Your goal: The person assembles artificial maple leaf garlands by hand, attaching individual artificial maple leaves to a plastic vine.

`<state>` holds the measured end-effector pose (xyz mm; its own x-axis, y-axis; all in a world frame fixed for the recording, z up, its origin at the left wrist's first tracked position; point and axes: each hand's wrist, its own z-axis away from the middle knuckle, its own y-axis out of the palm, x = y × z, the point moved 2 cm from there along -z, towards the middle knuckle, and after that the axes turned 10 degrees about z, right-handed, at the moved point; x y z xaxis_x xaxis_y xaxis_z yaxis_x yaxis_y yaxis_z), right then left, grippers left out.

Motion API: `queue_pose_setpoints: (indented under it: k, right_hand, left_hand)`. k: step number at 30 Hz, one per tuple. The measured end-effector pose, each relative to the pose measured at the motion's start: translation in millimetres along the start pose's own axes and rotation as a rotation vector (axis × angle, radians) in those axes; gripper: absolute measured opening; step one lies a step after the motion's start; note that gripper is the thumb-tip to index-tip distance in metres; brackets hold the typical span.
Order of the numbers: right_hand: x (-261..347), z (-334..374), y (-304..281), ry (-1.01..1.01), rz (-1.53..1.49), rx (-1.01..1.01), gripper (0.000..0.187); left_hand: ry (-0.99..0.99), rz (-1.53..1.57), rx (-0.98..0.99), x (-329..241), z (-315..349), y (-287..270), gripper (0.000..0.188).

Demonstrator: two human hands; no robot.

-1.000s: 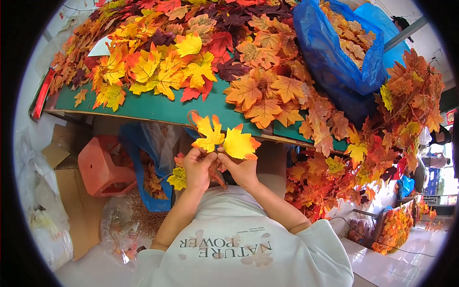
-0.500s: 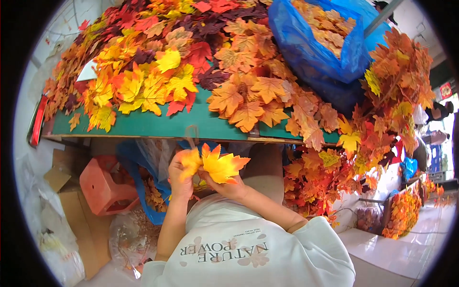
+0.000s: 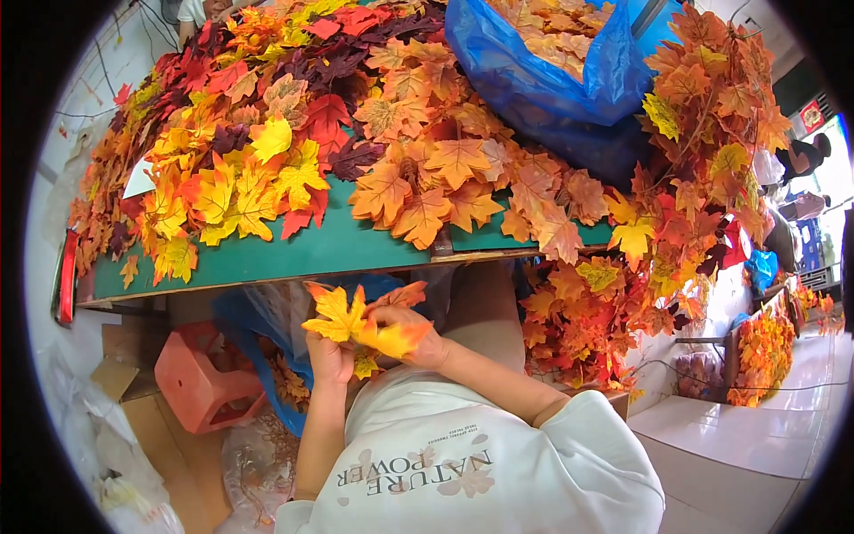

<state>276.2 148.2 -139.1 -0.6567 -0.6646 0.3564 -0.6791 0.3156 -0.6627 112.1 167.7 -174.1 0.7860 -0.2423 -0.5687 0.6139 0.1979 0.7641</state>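
Yellow-orange artificial maple leaves are gathered between my two hands, just below the front edge of the green table. My left hand pinches a yellow maple leaf near its base. Against it, my right hand is closed on a yellow leaf with orange tips. Behind my right fingers an orange leaf sticks out, and a small yellow leaf hangs under the hands. Whatever joins these leaves is hidden by my fingers.
Piles of red, purple, yellow and orange leaves cover much of the table. A blue plastic bag of leaves stands at the right. Leaf garlands hang off the right end. Below left are a pink stool and cardboard. Another person appears far left.
My hands have brought the leaves closer together, and the yellow leaf in the left hand now stands spread. An orange leaf shows behind the right fingers. The view has shifted slightly.
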Motion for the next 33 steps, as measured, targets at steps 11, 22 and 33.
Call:
queue_pose_setpoints:
  k: [11, 22, 33]
  right_hand:
    - [-16, -35, -92, -0.431, 0.369, -0.007, 0.032]
    - [-145, -60, -162, 0.478, 0.935, 0.13, 0.025]
    - [-113, -80, -188, 0.786, -0.345, -0.726, 0.014]
  left_hand:
    - [0.034, -0.416, 0.118, -13, -18, -13, 0.013]
    - [-0.039, -0.3, 0.1, -4, 15, 5, 0.018]
    - [-0.106, -0.266, 0.083, 3, 29, 27, 0.021]
